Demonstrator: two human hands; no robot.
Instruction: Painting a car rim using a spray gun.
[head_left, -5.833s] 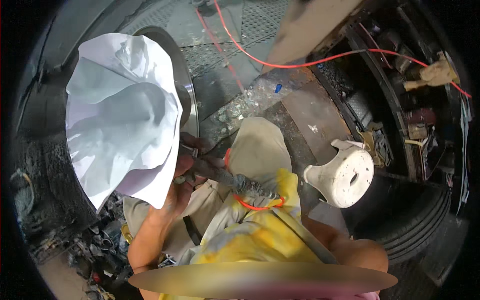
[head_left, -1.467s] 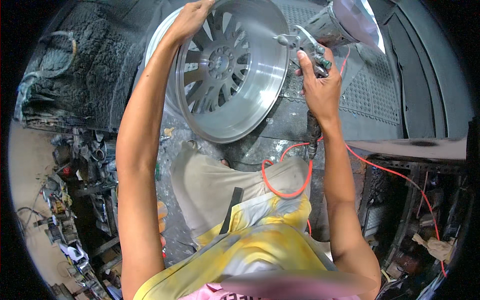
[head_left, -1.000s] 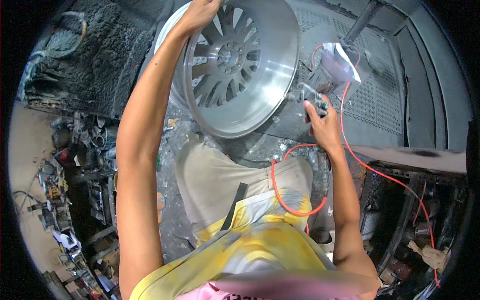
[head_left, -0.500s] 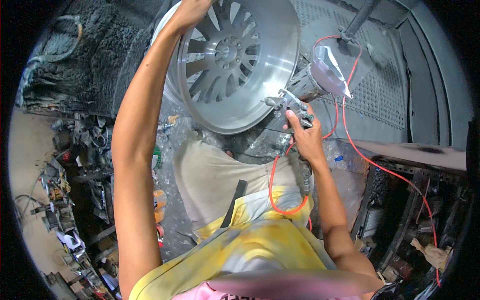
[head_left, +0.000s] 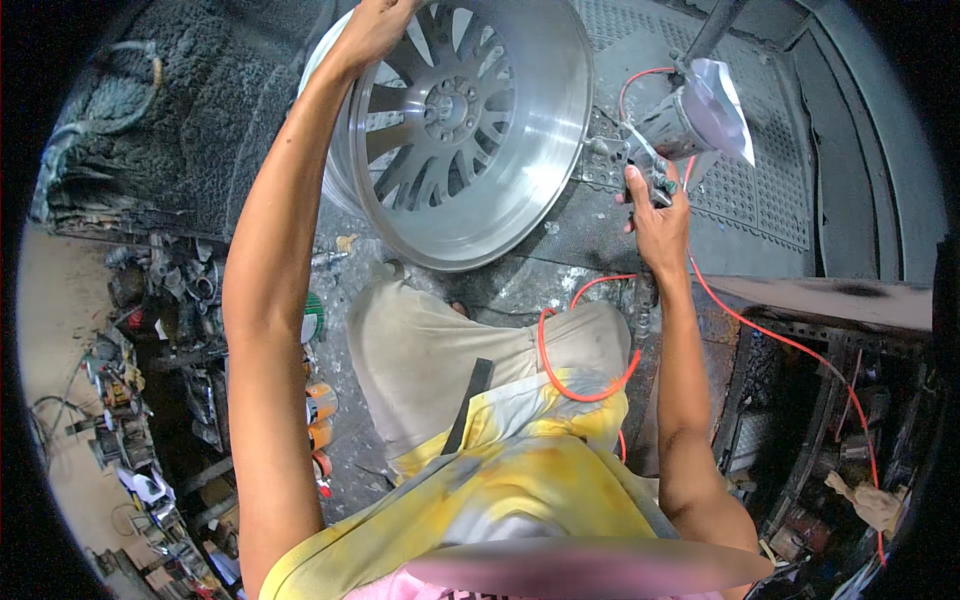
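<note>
A silver multi-spoke wheel rim (head_left: 520, 220) stands tilted at the top centre. My left hand (head_left: 375, 30) grips its upper left edge, fingertips partly out of view. My right hand (head_left: 655, 215), right of the rim, holds a metal spray gun (head_left: 640, 150) with its nozzle pointed toward the rim's right side. A paint-smudged cup (head_left: 670, 125) with white paper (head_left: 720, 110) spread at its top sits at the gun. A red hose (head_left: 590, 395) loops below my right hand across my lap, near the dark fitting under the gun.
Dark crusted padding (head_left: 180, 120) lies at upper left. Below it are cluttered parts and tools (head_left: 130, 400), with small orange cans (head_left: 318, 400) beside my left arm. A perforated mat (head_left: 760, 200) and upright pipe (head_left: 710, 35) are at upper right, above a dark rack (head_left: 800, 450) with crumpled brown paper (head_left: 865, 500).
In the last half second my right hand and the gun moved up and rightward; my left hand stayed on the rim. In the oldest frame the paper was large, at left, mostly hiding the rim.
</note>
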